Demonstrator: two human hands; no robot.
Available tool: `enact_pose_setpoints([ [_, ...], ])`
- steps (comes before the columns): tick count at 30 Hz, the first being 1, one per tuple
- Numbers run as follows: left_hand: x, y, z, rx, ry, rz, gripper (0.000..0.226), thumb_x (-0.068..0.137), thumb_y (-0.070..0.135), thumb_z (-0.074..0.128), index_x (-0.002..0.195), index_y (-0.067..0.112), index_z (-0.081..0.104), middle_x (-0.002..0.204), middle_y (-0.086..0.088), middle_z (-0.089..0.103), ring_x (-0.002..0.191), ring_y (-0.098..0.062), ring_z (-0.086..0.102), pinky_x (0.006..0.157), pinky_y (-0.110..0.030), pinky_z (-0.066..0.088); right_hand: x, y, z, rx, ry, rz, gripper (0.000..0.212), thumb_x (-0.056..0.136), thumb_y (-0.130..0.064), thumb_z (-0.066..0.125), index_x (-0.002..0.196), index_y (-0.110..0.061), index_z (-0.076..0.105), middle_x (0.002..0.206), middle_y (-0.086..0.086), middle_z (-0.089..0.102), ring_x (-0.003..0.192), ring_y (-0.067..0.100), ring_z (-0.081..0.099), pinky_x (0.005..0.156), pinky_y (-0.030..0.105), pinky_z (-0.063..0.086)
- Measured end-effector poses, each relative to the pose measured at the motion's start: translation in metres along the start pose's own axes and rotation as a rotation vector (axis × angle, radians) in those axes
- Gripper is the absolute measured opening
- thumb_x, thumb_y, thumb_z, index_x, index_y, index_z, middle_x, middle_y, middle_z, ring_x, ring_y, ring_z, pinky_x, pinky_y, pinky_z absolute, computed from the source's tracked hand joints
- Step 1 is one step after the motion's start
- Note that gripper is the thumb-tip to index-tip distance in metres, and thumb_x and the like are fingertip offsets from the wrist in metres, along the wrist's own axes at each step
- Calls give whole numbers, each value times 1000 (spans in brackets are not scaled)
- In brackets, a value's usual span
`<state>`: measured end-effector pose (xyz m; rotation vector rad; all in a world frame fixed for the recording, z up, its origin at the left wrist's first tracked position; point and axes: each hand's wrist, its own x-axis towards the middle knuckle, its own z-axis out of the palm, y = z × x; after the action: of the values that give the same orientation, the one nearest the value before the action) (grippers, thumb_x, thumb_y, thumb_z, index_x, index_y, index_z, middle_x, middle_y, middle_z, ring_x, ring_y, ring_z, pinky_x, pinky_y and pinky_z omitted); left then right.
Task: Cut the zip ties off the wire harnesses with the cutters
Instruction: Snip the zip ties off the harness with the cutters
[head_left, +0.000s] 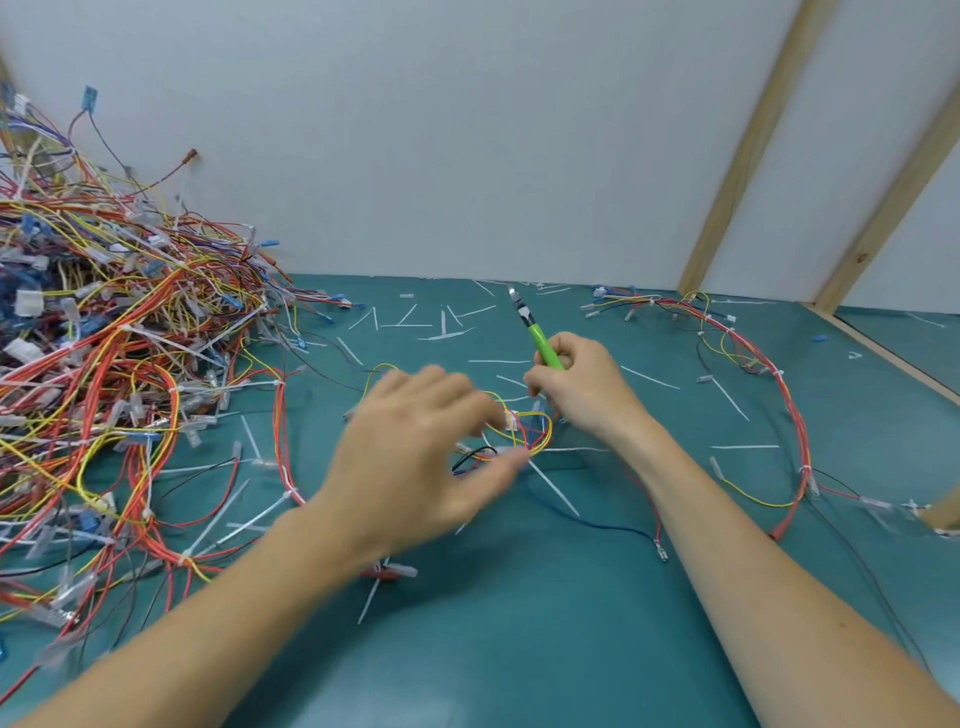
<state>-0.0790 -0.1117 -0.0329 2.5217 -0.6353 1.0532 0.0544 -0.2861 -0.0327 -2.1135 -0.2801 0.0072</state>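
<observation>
A small loop of yellow, red and blue wires with white zip ties (522, 434) lies mid-surface between both hands. The left hand (415, 457) hovers spread over it, blurred, holding nothing. The right hand (582, 389) grips the green-handled cutters (540, 338), blades pointing away. Risk: nicking a wire beside the tie, since the strands crowd together

left hand (415, 457) spread, blurred — right hand (582, 395) curled, gripping.

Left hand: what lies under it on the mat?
Under the left hand lies a wire harness; its yellow, red and blue loops show past the fingertips, on the green mat. Any zip tie directly beneath the palm is covered.
</observation>
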Motion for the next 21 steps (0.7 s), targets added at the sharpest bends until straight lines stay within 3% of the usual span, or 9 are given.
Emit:
enact_pose_setpoints([
  [3, -8, 11, 22, 232, -225, 106, 39, 86, 59, 63, 109, 28, 66, 93, 10, 64, 90, -18, 60, 77, -33, 41, -9, -13, -3, 244, -186, -36, 18, 78, -5, 68, 84, -15, 54, 71, 10, 66, 50, 20, 42, 44, 23, 31],
  [6, -15, 4, 30, 320, -349, 25, 37, 89, 51, 64, 119, 30, 58, 103, 8, 61, 98, -20, 60, 77, -34, 41, -18, -21, -3, 203, -280, -77, 20, 71, -12, 66, 87, -12, 53, 83, 32, 63, 54, 21, 41, 47, 25, 30],
  [8, -14, -3, 30, 295, -374, -47, 25, 97, 45, 57, 119, 32, 55, 104, 8, 61, 97, -21, 62, 74, -34, 39, -21, -22, -1, 169, -280, -123, 18, 81, 3, 64, 89, -8, 52, 85, 29, 69, 56, 22, 40, 49, 26, 32],
  [10, -11, -10, 27, 219, -292, -115, 13, 97, 38, 60, 109, 33, 60, 95, 8, 67, 86, -23, 66, 66, -33, 38, -22, -21, -1, 137, -289, -160, 20, 86, 14, 56, 91, -5, 51, 82, 16, 73, 58, 21, 45, 52, 23, 38],
  [12, -7, -20, 19, 69, -172, -296, 10, 93, 36, 67, 102, 37, 65, 87, 14, 70, 79, -18, 66, 61, -31, 42, -22, -21, -3, 143, -326, -194, 21, 88, 16, 57, 92, -4, 52, 85, 12, 74, 61, 10, 58, 58, 16, 44],
  [16, -7, -46, 9, -352, -187, -630, 4, 93, 35, 70, 95, 38, 70, 74, 14, 71, 76, -16, 66, 74, -39, 54, -24, -26, -5, 254, -431, -219, 19, 90, 6, 71, 97, -3, 55, 96, 6, 78, 76, 8, 70, 65, 11, 49],
  [19, -5, -54, 5, -562, -158, -665, 6, 93, 27, 72, 90, 31, 75, 71, 10, 70, 67, -8, 63, 69, -34, 49, -27, -28, 3, 274, -381, -226, 22, 88, 3, 76, 93, -8, 57, 95, 8, 77, 79, 18, 70, 73, 20, 54],
  [21, -7, -54, 7, -487, -150, -617, 6, 92, 28, 72, 93, 31, 77, 82, 11, 70, 77, -3, 61, 74, -33, 46, -29, -28, 12, 257, -302, -231, 25, 87, 3, 76, 87, -10, 56, 84, 10, 70, 72, 17, 64, 69, 22, 53],
])
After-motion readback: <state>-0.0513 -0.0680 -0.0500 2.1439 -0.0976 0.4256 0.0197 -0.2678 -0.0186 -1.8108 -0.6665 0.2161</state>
